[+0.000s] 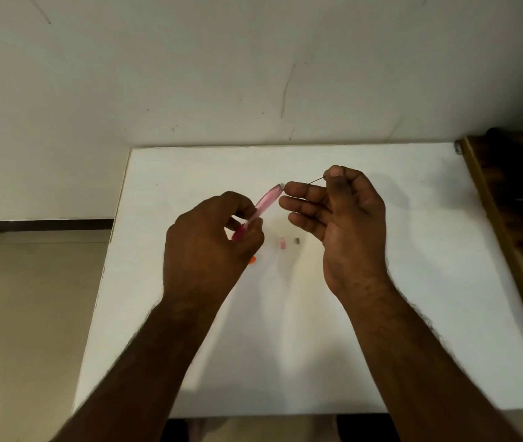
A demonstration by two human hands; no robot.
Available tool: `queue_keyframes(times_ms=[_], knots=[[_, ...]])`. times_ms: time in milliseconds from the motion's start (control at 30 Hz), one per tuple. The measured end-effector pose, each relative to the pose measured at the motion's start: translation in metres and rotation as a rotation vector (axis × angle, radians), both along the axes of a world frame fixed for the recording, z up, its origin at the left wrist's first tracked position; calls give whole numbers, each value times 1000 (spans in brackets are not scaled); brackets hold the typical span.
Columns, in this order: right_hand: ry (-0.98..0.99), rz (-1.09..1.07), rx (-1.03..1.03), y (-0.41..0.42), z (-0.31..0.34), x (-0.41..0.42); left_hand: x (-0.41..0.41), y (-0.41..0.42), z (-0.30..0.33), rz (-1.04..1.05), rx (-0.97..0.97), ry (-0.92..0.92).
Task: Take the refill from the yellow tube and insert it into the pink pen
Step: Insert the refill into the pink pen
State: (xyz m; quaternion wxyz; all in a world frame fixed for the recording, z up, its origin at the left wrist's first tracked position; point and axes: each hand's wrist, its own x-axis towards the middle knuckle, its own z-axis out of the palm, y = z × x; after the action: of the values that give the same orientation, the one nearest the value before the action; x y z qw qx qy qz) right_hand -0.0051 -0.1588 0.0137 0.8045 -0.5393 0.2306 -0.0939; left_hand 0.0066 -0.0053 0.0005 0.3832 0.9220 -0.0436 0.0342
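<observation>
While the left hand (212, 237) pinches the pink pen (265, 204) by its lower end, fingers closed round it, the barrel tilts up so its open tip faces the refill (317, 180). That thin dark refill is nipped between thumb and forefinger of the right hand (346, 218), other fingers spread loose, just right of the pen's tip, seemingly lined up for threading in. Below the pen, a small pink piece (282, 243), a grey piece (296, 240) and an orange bit (252, 260) lie on the white table (413, 314). Behind stands a scuffed pale wall (253, 59); I cannot see the yellow tube.
</observation>
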Motion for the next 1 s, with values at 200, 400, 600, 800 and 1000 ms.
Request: queue_keyframes(times_ms=[200, 400, 600, 800, 1000], knots=[[-17, 12, -16, 0, -1, 0, 2, 3, -2, -9, 52, 12], [-22, 6, -79, 0, -3, 0, 1, 3, -5, -9, 64, 9], [-41, 7, -144, 0, -5, 1, 1, 1, -4, -14, 40, 23], [-69, 39, -195, 1, -9, 1, 1, 2, -4, -14, 38, 16], [-89, 59, -345, 3, -12, 1, 3, 4, -4, -30, 10, -52]])
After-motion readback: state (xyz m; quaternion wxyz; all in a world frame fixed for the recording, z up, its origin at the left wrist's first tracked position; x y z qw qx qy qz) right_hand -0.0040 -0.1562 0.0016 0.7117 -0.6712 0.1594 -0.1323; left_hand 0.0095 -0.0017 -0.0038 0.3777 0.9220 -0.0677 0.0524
